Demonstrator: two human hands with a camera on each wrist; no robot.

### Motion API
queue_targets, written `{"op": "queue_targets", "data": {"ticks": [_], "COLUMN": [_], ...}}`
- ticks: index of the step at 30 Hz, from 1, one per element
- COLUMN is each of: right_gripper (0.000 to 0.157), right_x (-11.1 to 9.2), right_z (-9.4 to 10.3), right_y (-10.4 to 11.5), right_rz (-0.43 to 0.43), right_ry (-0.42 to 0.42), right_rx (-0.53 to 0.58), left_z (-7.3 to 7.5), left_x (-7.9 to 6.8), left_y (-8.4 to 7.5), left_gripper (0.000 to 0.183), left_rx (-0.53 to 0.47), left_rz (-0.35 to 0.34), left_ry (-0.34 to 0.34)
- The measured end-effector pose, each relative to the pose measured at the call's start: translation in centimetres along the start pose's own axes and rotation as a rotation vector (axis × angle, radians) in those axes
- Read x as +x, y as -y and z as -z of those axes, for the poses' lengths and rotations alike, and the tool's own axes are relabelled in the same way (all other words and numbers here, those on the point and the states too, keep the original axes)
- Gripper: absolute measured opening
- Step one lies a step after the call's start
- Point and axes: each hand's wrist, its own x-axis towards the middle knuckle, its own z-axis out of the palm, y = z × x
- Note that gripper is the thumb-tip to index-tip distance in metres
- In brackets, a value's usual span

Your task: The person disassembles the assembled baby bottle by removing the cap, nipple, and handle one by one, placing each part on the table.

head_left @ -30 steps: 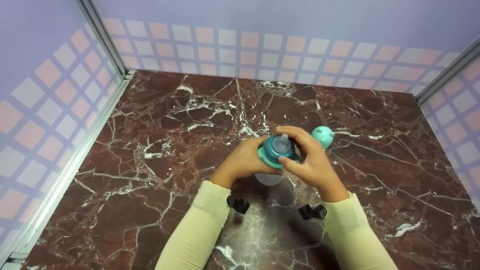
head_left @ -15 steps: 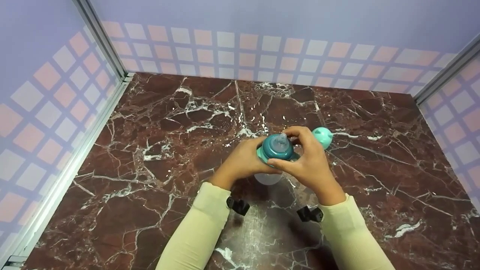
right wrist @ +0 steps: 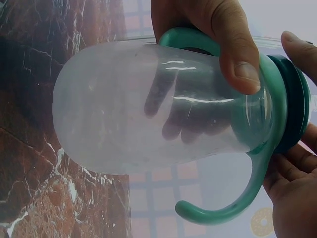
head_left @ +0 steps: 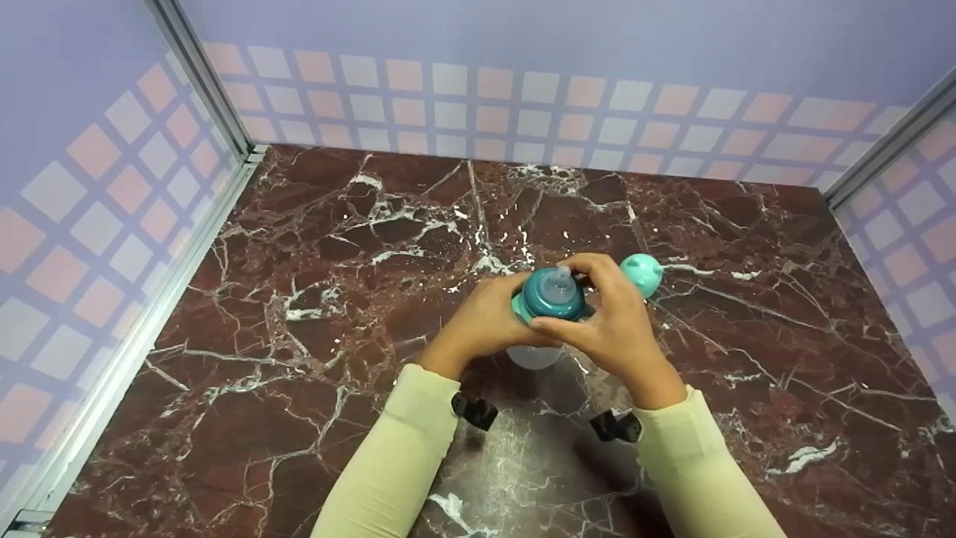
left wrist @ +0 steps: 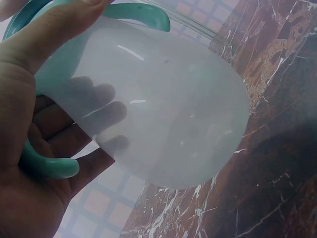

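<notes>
A baby bottle [right wrist: 114, 109] with a cloudy, see-through body is held between both hands, its silicone nipple [head_left: 559, 284] upward. Around its neck runs a mint-green ring with two curved handles [right wrist: 218, 216]. My left hand [head_left: 482, 317] grips the body below the collar; the fingers show through the bottle in the left wrist view. From the right, my right hand [head_left: 624, 325] grips the teal screw collar [head_left: 551, 306], thumb in front and index finger behind. In the head view the hands hide most of the body.
A mint-green dome-shaped cap [head_left: 641, 275] lies on the dark red marbled tabletop [head_left: 358, 448], just beyond the right hand. Purple panels with pink and white squares [head_left: 493, 116] wall the table at the back and sides. Black wrist cameras [head_left: 616, 426] sit by both cuffs.
The right hand has turned slightly on the collar, its thumb sliding left across the front and its wrist dropping a little. The left hand stays almost still around the bottle.
</notes>
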Motion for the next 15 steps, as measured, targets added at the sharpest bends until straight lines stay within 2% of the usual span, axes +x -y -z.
{"op": "queue_targets", "data": {"ticks": [9, 15], "right_gripper": [0.063, 0.061], "right_x": [-0.06, -0.07], "right_z": [0.08, 0.07], "right_y": [-0.23, -0.33], "right_rz": [-0.001, -0.004], "right_ry": [0.031, 0.052], "right_rx": [0.045, 0.158], "left_z": [0.03, 0.06], "left_x": [-0.04, -0.06], "left_y": [0.10, 0.13], "left_gripper": [0.066, 0.064], "left_rx": [-0.005, 0.001], "left_rz": [0.006, 0.009], "left_ry": [0.024, 0.029]}}
